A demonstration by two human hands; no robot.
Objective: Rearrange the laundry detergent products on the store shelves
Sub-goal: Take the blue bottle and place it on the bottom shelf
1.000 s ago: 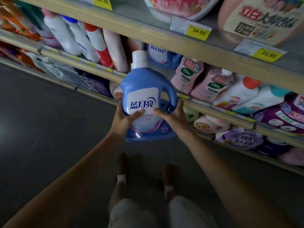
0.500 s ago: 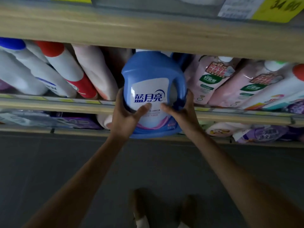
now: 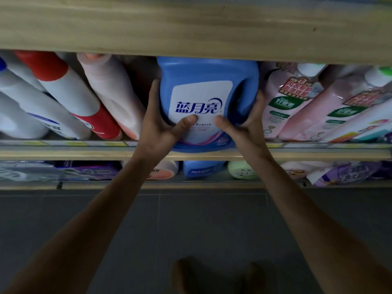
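A blue detergent jug (image 3: 206, 81) with a white label stands on the middle shelf (image 3: 84, 152), its cap hidden behind the wooden shelf edge above. My left hand (image 3: 158, 132) grips its left side, thumb on the label. My right hand (image 3: 244, 128) grips its right side by the handle, thumb also on the label. The jug's base sits at the shelf's front lip, in a gap between a pale pink bottle (image 3: 110, 92) on the left and pink bottles (image 3: 284, 102) on the right.
White bottles with red and blue caps (image 3: 63, 90) lean on the shelf's left part. A thick wooden shelf edge (image 3: 191, 28) hangs just above the jug. The lower shelf holds purple packs (image 3: 89, 170), another blue jug (image 3: 201, 168) and round containers. Dark tiled floor and my feet lie below.
Both hands have carried the jug up and forward from the aisle into the gap on the middle shelf. The view has closed in on the shelf, and the jug's cap is now hidden.
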